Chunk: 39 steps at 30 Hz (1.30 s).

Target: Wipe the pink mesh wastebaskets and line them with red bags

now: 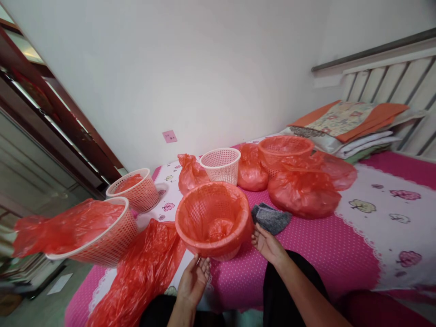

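Note:
A pink mesh basket lined with a red plastic bag (213, 220) stands on the pink bedspread (306, 245) right in front of me. My left hand (194, 281) is just below its near rim, fingers apart and slightly curled, holding nothing. My right hand (267, 243) is at the basket's right side, fingers loosely spread beside the bag's edge, holding nothing. A grey folded cloth (270, 218) lies just beyond my right hand.
Two more lined baskets (102, 236) (136, 188) lie tipped at the left bed edge. A bare white basket (221, 164) stands behind, and another lined one (284, 150) beyond it. Loose red bags (303, 193) (143, 272) lie around. Folded bedding (347, 127) sits by the headboard.

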Each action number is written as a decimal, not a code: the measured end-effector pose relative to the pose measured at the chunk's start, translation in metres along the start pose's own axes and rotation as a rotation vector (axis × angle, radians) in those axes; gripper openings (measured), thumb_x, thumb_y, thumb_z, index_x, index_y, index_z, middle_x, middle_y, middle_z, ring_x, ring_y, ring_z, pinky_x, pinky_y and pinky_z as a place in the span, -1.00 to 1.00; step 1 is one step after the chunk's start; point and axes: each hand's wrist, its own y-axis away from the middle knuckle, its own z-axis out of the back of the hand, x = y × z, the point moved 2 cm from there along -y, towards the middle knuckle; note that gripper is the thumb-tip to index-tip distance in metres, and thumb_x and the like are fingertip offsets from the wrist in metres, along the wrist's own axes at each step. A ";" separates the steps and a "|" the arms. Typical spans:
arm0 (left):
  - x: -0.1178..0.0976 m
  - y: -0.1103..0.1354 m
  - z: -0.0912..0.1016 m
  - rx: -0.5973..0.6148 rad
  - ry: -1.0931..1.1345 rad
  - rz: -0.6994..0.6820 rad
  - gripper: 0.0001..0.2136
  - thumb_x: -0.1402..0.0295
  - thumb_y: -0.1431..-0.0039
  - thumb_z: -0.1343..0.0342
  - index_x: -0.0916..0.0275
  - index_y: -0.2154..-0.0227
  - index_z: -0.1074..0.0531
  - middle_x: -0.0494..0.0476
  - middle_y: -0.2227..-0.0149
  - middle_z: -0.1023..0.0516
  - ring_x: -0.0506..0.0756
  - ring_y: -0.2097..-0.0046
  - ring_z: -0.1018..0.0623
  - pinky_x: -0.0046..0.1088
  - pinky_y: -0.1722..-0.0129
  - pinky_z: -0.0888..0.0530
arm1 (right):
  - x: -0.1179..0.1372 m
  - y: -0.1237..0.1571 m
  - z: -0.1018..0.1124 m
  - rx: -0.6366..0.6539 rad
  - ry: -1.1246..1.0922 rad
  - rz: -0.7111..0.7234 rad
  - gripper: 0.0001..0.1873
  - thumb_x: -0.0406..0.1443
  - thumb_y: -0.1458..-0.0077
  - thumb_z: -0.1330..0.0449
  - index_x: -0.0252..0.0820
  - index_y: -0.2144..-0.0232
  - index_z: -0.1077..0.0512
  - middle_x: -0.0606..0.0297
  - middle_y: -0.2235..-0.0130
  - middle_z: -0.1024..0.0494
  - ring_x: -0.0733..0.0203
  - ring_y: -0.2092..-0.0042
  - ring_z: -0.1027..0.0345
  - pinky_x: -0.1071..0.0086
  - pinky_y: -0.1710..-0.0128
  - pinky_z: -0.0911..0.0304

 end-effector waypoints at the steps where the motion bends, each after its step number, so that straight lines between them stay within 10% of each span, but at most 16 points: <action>1: 0.004 0.002 0.000 0.011 -0.012 0.013 -0.86 0.59 -0.27 -0.09 0.31 0.38 -0.49 0.20 0.41 -0.66 0.09 0.36 -0.69 -0.48 0.41 -0.59 | 0.000 0.000 0.000 0.003 0.005 0.003 -0.73 -0.26 0.03 -0.52 -0.09 0.32 -0.52 0.41 0.40 -0.60 0.33 0.45 -0.43 0.46 0.50 -0.30; 9: 0.037 0.004 -0.006 0.066 -0.048 0.045 -0.87 0.55 -0.32 -0.09 0.29 0.33 -0.50 0.23 0.33 -0.71 0.12 0.33 -0.71 -0.47 0.42 -0.57 | 0.001 0.002 0.000 0.005 0.017 0.023 -0.68 -0.32 0.13 -0.56 -0.12 0.37 -0.51 0.43 0.44 -0.53 0.38 0.48 -0.34 0.51 0.56 -0.20; 24: 0.012 0.002 -0.003 -0.068 -0.148 -0.034 -0.85 0.47 -0.37 -0.03 0.32 0.32 -0.46 0.15 0.45 -0.60 0.04 0.46 -0.62 -0.49 0.46 -0.50 | 0.002 -0.002 0.002 -0.065 -0.040 0.002 -0.63 -0.25 0.16 -0.59 -0.14 0.37 -0.49 0.44 0.44 -0.52 0.40 0.48 -0.32 0.52 0.55 -0.21; 34: -0.017 0.069 -0.011 -0.286 -0.734 -1.050 -0.66 0.03 -0.14 -0.25 0.18 0.22 -0.39 0.04 0.34 -0.50 0.09 0.36 -0.53 -0.39 0.38 -0.41 | 0.001 -0.002 0.004 -0.047 0.049 0.030 -0.61 -0.28 0.19 -0.60 -0.11 0.37 -0.48 0.48 0.45 -0.45 0.41 0.47 -0.31 0.51 0.53 -0.20; 39: -0.020 0.089 -0.023 -0.214 -0.765 -1.096 -0.64 0.08 -0.11 -0.30 0.18 0.15 -0.43 0.12 0.18 -0.52 0.10 0.27 -0.55 -0.37 0.30 -0.44 | -0.002 -0.003 0.007 -0.041 0.076 -0.001 -0.63 -0.29 0.18 -0.58 -0.12 0.36 -0.49 0.45 0.44 -0.50 0.41 0.48 -0.32 0.52 0.54 -0.18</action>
